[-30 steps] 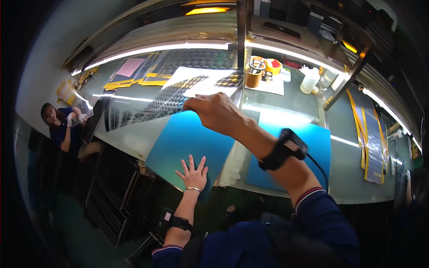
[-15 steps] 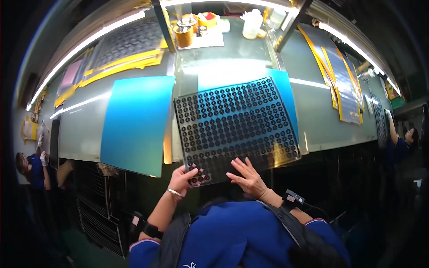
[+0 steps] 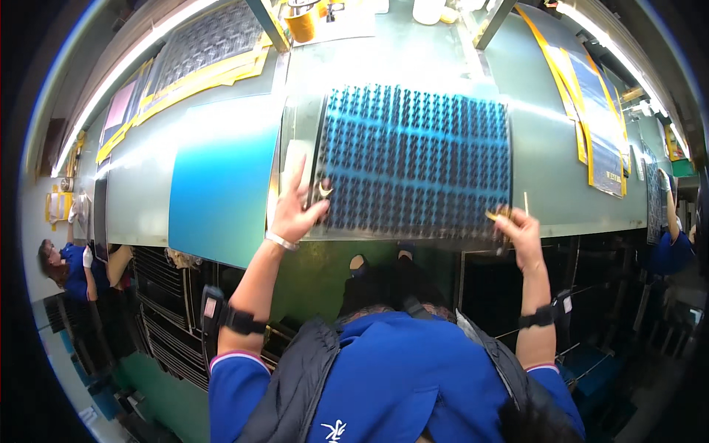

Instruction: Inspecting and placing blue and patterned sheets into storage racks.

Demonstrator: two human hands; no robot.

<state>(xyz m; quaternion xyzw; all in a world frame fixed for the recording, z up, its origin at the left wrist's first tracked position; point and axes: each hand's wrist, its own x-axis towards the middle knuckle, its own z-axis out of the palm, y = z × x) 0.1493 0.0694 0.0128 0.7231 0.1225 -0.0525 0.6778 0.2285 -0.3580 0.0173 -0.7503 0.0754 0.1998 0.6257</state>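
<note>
A see-through sheet printed with rows of black round marks (image 3: 417, 162) is over a blue sheet, largely hidden, whose blue shows through between the marks. The patterned sheet is blurred, so whether it lies flat on the blue one I cannot tell. At its near right corner my right hand (image 3: 523, 235) pinches the edge between thumb and fingers. My left hand (image 3: 292, 210) rests by the left edge, fingers stretched upward and thumb spread toward the sheet. Left of that hand lies a second, bare blue sheet (image 3: 221, 177), its near edge reaching past the table edge.
Yellow-edged sheets are stacked at far left (image 3: 207, 85) and right (image 3: 591, 111). An orange tape roll (image 3: 301, 26) stands at the back, near a metal post (image 3: 267, 23). Dark racks (image 3: 173, 325) stand below the table. Co-workers (image 3: 66, 258) are at the sides.
The patterned sheet has moved away from me and turned square over the blue sheet. My right hand has gone right to its corner; my left hand has moved up and spread its fingers.
</note>
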